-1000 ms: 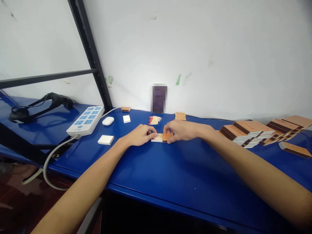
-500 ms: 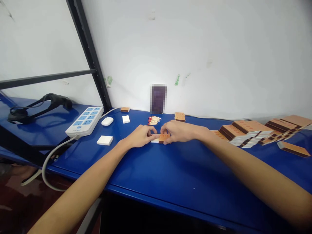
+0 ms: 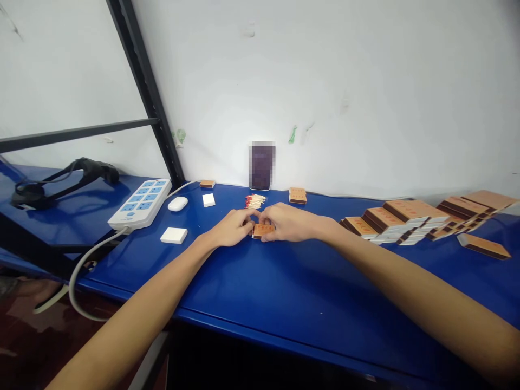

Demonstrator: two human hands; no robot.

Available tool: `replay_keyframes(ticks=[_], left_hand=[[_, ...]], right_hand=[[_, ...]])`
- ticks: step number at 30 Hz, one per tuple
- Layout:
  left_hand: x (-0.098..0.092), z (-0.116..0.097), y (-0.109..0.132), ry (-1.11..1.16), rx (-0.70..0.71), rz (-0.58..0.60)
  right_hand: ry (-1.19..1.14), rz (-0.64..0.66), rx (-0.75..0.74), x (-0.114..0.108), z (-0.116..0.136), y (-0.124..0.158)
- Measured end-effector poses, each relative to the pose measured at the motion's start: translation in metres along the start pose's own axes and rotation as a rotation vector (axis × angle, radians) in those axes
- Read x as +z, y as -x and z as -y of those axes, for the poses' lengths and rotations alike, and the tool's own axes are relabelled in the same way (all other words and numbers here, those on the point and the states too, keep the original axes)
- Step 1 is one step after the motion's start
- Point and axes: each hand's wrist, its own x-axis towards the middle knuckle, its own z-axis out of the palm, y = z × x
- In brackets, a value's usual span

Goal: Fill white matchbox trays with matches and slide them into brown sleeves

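Observation:
A small orange-brown matchbox [image 3: 264, 232] lies low over the blue tabletop, between my two hands. My left hand [image 3: 236, 227] is closed at its left end, where a sliver of white tray edge shows. From the right, my right hand [image 3: 282, 222] pinches the box between thumb and fingers. The box looks nearly closed, and its far side is hidden by my fingers. Just beyond my hands lies a small pile of red-tipped matches [image 3: 255, 201].
Stacked matchboxes [image 3: 410, 211] stand at the right, with a single matchbox [image 3: 483, 246] nearby. Another matchbox [image 3: 298, 195] sits by the wall near a pixelated dark panel [image 3: 262, 165]. At left are a power strip [image 3: 142, 201], white case [image 3: 177, 204] and white box [image 3: 174, 235].
The matchbox's orange sleeve has slid left over the white tray, covering nearly all of it. My right hand has moved left, closer to my left hand.

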Motion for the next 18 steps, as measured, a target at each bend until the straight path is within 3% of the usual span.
replay_keyframes(ticks=[11, 16, 18], left_hand=[[0.0, 0.009, 0.001, -0.024, 0.033, -0.03], [0.001, 0.012, -0.002, -0.019, 0.038, -0.072], [0.001, 0.013, -0.002, -0.067, 0.032, -0.075]], right_hand=[[-0.063, -0.035, -0.012, 0.006, 0.003, -0.002], [-0.094, 0.04, 0.031, -0.029, 0.005, 0.014], [-0.093, 0.047, 0.151, -0.052, -0.002, 0.03]])
